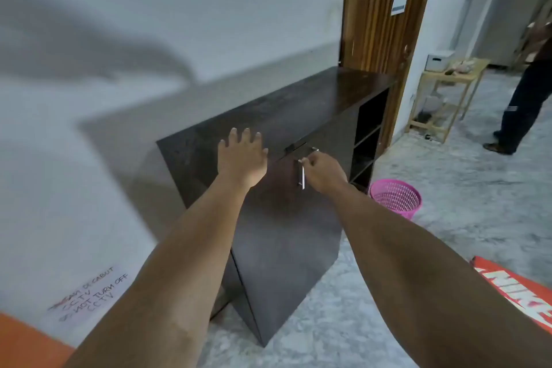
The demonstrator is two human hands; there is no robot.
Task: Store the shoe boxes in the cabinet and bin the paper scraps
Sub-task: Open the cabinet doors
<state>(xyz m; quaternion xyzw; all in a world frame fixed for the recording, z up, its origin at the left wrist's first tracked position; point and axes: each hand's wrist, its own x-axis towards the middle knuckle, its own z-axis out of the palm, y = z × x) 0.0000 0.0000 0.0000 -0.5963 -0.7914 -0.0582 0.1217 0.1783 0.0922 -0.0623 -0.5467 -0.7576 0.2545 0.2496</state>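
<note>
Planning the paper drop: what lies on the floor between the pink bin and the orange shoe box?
Head view: bare grey floor between the pink bin and orange shoe box; the right forearm hides part.

Dim, flat indoor light. Soft shadows across the wall [89,48]. Motion-blurred throughout, bent by wide-angle distortion at the edges; faint sheen on the cabinet [298,104] top.

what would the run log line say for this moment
step: opening cabinet | left hand: flat on top | right hand: pinching door handle | shoe box: on floor | bin: beside cabinet
</note>
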